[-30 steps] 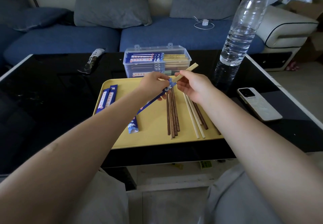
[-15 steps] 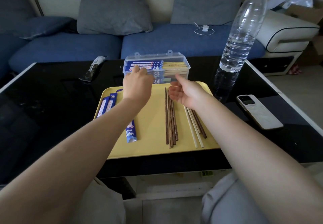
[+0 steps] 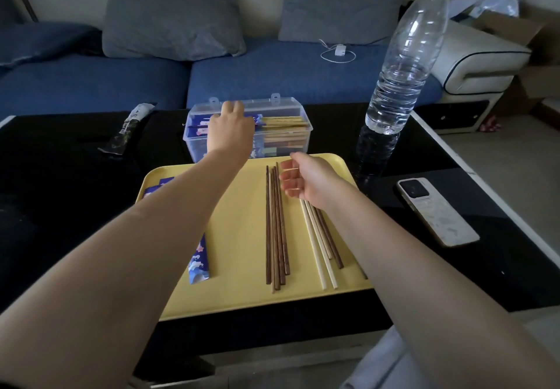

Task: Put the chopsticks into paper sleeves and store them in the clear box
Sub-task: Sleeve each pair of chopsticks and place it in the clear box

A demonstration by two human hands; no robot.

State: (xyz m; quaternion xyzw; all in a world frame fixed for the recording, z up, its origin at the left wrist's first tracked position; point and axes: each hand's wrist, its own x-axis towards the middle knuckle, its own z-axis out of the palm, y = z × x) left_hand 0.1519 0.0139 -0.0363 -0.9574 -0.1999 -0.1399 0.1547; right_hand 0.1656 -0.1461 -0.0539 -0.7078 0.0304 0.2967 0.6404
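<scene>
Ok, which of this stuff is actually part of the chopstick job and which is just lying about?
Job:
- clear box, left hand reaching into it
- dark chopsticks
- pale chopsticks
- paper sleeves
- yellow tray
- right hand, over the tray

Lying about:
- water bottle
- phone
- dark wrapper
- charger on the sofa

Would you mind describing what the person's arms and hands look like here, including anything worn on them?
Both forearms are bare right up to the frame's lower edge, with no sleeves showing. The left hand and right hand wear no gloves, and no watch, bracelet or ring can be seen. Light grey fabric, probably trousers, shows at the bottom under the right arm.
</scene>
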